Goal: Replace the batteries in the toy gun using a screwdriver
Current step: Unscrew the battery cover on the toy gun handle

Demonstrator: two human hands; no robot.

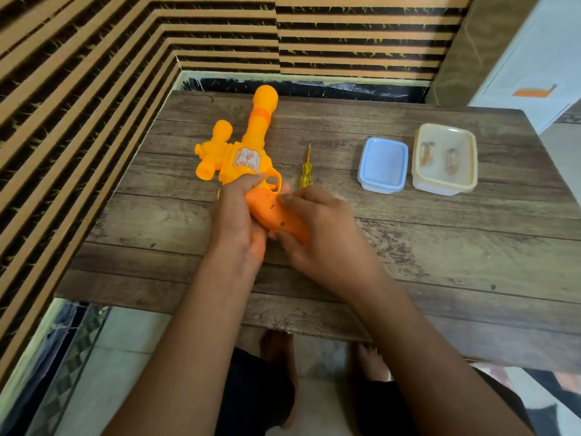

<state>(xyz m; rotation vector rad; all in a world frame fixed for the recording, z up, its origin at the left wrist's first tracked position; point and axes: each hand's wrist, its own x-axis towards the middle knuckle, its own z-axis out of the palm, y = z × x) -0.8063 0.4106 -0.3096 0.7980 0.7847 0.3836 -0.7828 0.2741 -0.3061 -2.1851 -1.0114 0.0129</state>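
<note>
While the left hand [235, 215] and right hand [317, 234] clasp the orange handle of the yellow gun [248, 152], one screwdriver [305, 174] and two tubs [377, 186] [440, 188] lie right of it.

Wooden table [440, 247], yellow screwdriver [305, 171], blue tub [380, 187], cream tub [440, 187] beside it

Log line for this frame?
left-hand grip: holds toy gun | right-hand grip: holds its handle | screwdriver: on table, untouched | cream box: two small items, likely batteries
</note>
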